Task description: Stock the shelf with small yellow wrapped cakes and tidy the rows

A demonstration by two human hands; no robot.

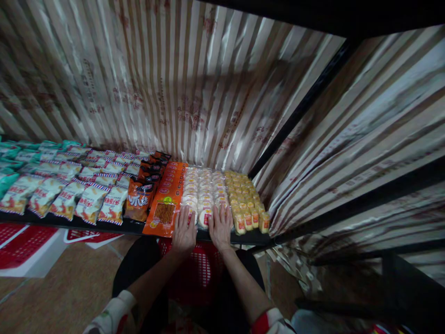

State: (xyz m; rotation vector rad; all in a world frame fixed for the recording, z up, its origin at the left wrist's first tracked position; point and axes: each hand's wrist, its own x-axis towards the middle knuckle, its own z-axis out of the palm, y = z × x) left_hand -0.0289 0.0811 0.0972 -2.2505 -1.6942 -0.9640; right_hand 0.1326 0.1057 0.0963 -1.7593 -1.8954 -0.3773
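Observation:
Both hands rest on the front of a low dark shelf [132, 226]. My left hand [183, 229] lies flat, fingers stretched, on the near end of rows of small round white snack packs [203, 188], beside a long orange packet [166, 202]. My right hand [220, 225] lies flat on the same white packs, fingers spread, next to rows of small yellow packs [245, 199]. Neither hand holds anything.
Left along the shelf lie dark orange bags [141, 197], white shrimp-snack bags [66, 195] and teal bags [9, 155]. A red basket [196, 273] sits below between my arms. Red baskets [24, 241] lie on the floor at left. Striped plastic sheeting [194, 88] covers the back and right side.

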